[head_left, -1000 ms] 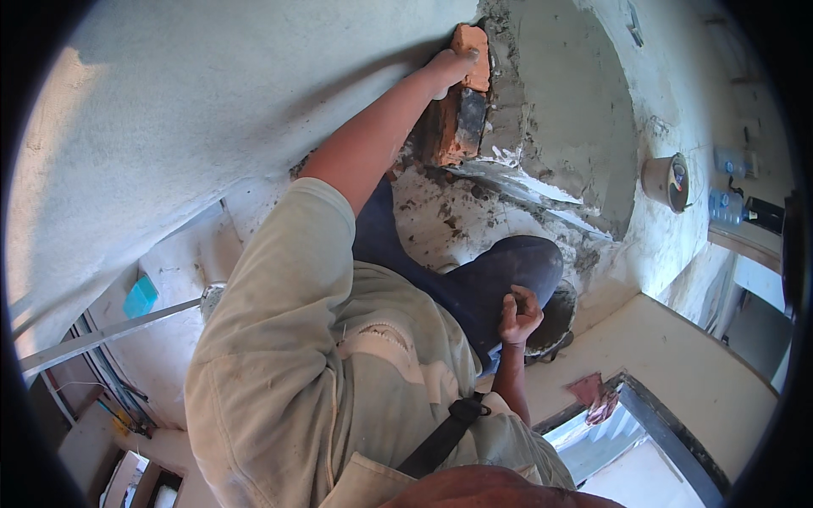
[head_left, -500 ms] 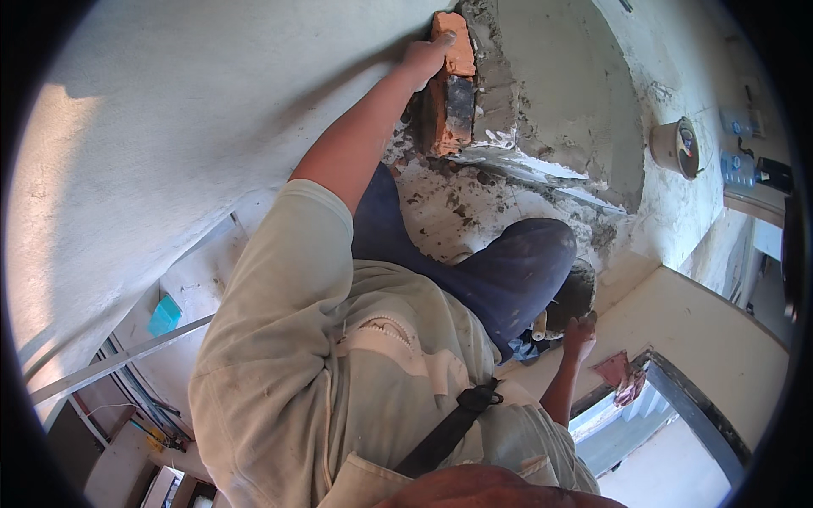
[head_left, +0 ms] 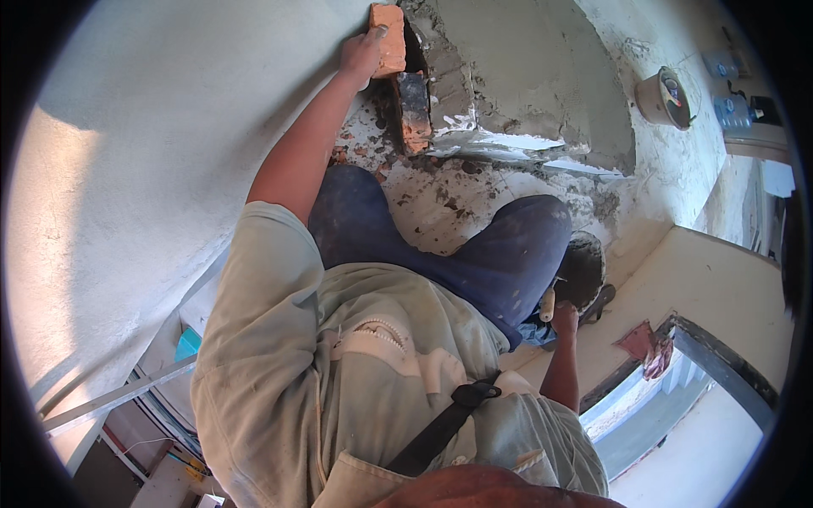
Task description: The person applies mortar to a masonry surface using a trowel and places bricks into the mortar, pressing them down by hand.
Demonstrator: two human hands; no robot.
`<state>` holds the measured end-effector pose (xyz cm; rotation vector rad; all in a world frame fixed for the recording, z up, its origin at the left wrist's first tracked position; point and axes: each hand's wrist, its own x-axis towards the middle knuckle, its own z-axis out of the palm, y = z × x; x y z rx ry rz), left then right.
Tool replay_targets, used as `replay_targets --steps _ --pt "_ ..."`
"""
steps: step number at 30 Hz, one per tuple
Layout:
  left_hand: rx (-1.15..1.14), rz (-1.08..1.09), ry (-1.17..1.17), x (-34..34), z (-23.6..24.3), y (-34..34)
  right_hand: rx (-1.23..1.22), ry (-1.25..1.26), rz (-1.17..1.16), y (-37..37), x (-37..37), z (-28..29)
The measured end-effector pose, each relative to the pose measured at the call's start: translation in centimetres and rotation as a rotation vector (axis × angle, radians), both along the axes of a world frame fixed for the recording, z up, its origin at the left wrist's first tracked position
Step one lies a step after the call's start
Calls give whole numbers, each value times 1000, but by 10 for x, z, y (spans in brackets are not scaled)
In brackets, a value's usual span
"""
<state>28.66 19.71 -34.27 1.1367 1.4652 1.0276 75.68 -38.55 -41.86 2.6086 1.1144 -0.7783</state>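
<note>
My left hand, arm stretched far forward, grips an orange brick beside the white wall. Its thumb lies on the brick's top face. Just nearer stands another brick, dark-faced with orange ends, along the edge of a grey mortared block. A dark gap shows between the held brick and that block. Low on the right, my right hand is closed by a light trowel-like handle and a container of dark grey mortar. Whatever its curled fingers hold is hidden.
Rubble and mortar crumbs litter the floor before my knees. A bucket stands at the far right, with large clear bottles beyond it. At the lower right is a dark-framed opening with a reddish crumpled wrapper by it.
The brick in my left hand has shifted left, away from the mortared block, and out of line with the dark-faced brick. My right hand has come closer to the handle. The view has shifted too.
</note>
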Motion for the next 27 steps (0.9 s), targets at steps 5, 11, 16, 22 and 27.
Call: replay_targets --steps 5,11,16,22,27 --pt "87 112 -233 -6 44 -36 -66 -198 -115 -32 15 -31" --pt "5 151 -811 -56 77 -124 -318 334 -566 12 -12 42" --pt "-23 146 -805 -63 64 -195 -221 625 -766 15 -30 83" --pt "-26 -13 -864 -66 43 -259 318 638 -906 61 -64 81" --pt "-89 -224 -1023 -75 18 -259 180 890 -1088 55 13 58"
